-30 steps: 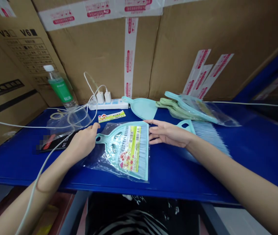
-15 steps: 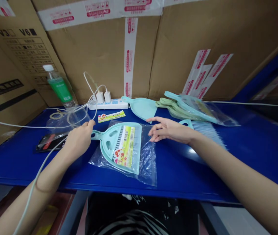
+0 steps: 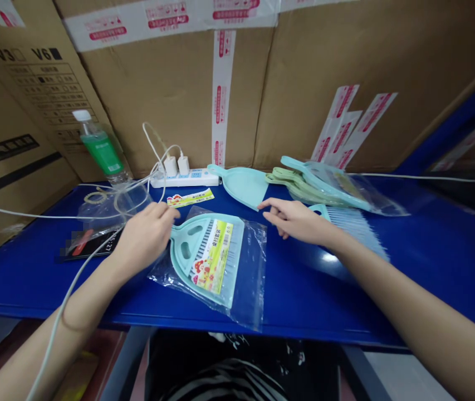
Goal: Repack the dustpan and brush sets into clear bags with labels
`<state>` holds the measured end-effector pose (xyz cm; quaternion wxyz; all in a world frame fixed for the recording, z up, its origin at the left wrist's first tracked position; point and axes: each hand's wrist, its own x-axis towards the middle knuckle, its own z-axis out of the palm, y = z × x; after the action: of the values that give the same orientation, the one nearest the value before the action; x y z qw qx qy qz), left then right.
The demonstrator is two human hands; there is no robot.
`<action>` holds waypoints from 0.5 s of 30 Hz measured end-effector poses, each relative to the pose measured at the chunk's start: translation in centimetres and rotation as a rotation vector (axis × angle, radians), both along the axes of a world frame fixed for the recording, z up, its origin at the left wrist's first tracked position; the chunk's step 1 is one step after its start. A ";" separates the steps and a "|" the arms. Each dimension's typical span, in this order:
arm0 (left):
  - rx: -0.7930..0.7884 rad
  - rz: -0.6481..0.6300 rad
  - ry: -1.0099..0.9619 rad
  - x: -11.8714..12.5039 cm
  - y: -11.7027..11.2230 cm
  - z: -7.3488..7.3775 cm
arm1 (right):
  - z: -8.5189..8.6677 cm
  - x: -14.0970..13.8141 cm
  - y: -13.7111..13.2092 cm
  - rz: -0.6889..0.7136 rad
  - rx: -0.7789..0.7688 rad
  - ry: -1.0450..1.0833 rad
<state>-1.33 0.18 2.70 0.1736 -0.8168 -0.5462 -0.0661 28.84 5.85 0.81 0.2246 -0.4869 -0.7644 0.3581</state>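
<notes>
as left hand [image 3: 143, 236] fingers pinch the bagged dustpan [image 3: 204, 256] handle, right hand [image 3: 295, 220] loosely spread, label illegible

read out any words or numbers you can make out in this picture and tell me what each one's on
"V3" and "V6": cardboard box, upper left.
Box's printed table: too small.
Red print on white tape: blurred.
Green bottle label: blurred.
Bagged dustpan card: unreadable.
Loose label strip: unreadable.
Black packet: partly masked, unreadable.
</notes>
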 end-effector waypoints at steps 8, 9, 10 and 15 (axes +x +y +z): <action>-0.526 -0.706 -0.276 1.2 -1.7 -0.4 | -1.4 -2.2 -0.3 0.093 0.385 -0.150; -0.557 -0.718 -0.293 1.3 -1.8 -0.4 | -1.6 -2.2 -0.3 0.086 0.389 -0.154; -0.580 -0.723 -0.310 1.3 -1.8 -0.4 | -1.7 -2.3 -0.2 0.078 0.392 -0.160; -0.595 -0.764 -0.322 1.1 -1.7 -0.5 | -1.8 -2.6 -0.2 0.072 0.395 -0.225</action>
<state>-0.25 -1.47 2.19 -0.1895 -0.9517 -0.2236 -0.0916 26.23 5.66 -0.94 0.2158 -0.4430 -0.8566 0.1528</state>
